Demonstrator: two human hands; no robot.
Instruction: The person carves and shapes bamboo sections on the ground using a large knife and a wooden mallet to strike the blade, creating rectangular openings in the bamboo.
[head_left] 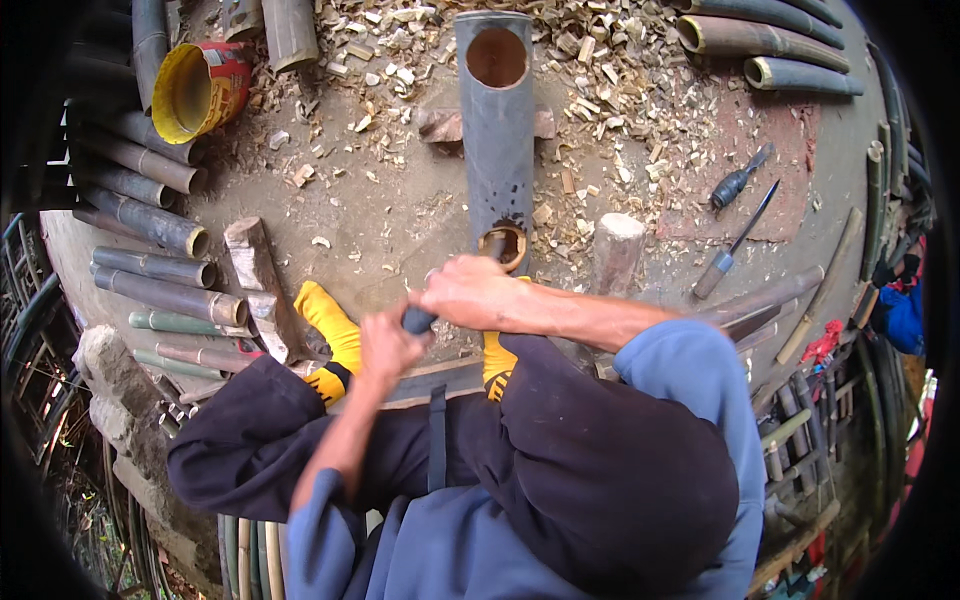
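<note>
Both hands closed on a dark-handled tool at the near end of a long bamboo tube

Bamboo tube (497,150) lies on the ground running straight away from the fingers; round hole near its far end, second charred-edged hole (503,246) just beyond the knuckles. Right hand (470,292) wraps shut around the tool's forward part, fingers touching or just short of the near hole; tool tip hidden, cannot tell if it enters. Left hand (388,348) clenched on the dark handle (419,320), just behind the right. Yellow socks (330,322) on either side beneath the hands. Stack of bamboo poles (150,260) well left of the fingers; yellow-lined can (197,90) far left beyond. Wood block (616,252) near right of the fingers; two loose chisels (735,215) further right. Chips (600,70) scattered beyond the fingers
</note>
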